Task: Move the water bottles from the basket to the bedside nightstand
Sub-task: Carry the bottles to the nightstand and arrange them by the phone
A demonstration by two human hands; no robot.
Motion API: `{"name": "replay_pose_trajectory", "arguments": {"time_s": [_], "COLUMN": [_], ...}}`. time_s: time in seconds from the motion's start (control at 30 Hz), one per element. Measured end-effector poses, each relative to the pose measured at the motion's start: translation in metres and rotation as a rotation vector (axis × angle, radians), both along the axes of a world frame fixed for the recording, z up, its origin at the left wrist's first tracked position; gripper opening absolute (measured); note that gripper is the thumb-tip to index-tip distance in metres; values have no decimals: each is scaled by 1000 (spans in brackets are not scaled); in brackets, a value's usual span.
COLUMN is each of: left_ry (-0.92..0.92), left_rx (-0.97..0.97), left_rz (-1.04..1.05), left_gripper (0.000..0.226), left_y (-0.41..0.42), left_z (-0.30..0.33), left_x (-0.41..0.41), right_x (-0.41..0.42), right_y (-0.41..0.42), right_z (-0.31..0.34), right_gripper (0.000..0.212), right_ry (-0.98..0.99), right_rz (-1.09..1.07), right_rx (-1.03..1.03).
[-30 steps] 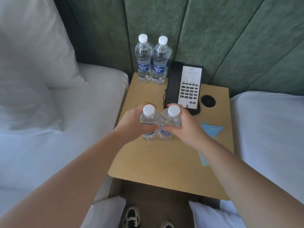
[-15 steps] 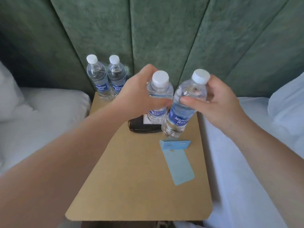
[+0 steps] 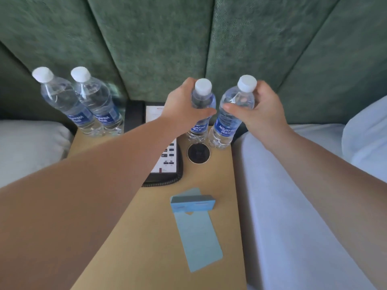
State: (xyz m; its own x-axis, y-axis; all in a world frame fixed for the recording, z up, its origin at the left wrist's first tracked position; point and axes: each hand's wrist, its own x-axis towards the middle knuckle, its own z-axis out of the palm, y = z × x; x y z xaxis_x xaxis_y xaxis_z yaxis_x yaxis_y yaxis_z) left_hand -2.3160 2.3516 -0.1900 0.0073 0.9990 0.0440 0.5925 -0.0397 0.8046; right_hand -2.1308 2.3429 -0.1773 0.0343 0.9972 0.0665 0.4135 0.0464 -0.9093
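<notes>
Each of my hands grips one clear water bottle with a white cap and a blue label, at the back right of the wooden nightstand (image 3: 150, 243). My left hand (image 3: 184, 107) is wrapped around the upper part of the left held bottle (image 3: 202, 118). My right hand (image 3: 261, 109) holds the right held bottle (image 3: 228, 122), which tilts slightly. Both bottle bases sit at or just above the tabletop; I cannot tell if they touch. Two more bottles stand side by side at the back left: the outer one (image 3: 62, 103) and the inner one (image 3: 96, 103). No basket is in view.
A black desk phone (image 3: 167, 162) lies mid-table under my left forearm, with a round black disc (image 3: 198, 153) just in front of the held bottles. A light blue card holder (image 3: 194, 222) lies nearer me. White beds flank the nightstand; a green padded headboard (image 3: 167, 38) is behind.
Both hands carried their bottles from the middle of the nightstand up and over to its back right corner, lowering them beside the phone. The view shifted closer and rightward.
</notes>
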Motion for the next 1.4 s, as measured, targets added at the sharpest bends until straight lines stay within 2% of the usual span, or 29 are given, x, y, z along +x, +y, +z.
{"name": "replay_pose_trajectory", "arguments": {"time_s": [0.2, 0.43, 0.83, 1.07, 1.27, 1.4], "left_ry": [91, -15, -62, -43, -35, 10], "left_rx": [6, 11, -32, -79, -86, -110], "left_rz": [64, 160, 305, 294, 300, 293], "left_gripper": [52, 68, 54, 59, 64, 61], "left_y": [21, 19, 18, 18, 15, 12], "left_z": [-11, -18, -22, -17, -17, -16], "left_x": [1, -2, -6, -7, -7, -3], "right_x": [-2, -8, -27, -26, -31, -33], "right_y": [27, 37, 39, 47, 42, 40], "right_z": [-24, -31, -39, -35, -33, -29], "right_gripper": [44, 55, 65, 61, 57, 63], "right_ry": [-72, -171, -131, -168, -205, -265], "right_rz": [63, 93, 4, 79, 57, 62], "right_rx": [33, 59, -4, 1, 10, -30]}}
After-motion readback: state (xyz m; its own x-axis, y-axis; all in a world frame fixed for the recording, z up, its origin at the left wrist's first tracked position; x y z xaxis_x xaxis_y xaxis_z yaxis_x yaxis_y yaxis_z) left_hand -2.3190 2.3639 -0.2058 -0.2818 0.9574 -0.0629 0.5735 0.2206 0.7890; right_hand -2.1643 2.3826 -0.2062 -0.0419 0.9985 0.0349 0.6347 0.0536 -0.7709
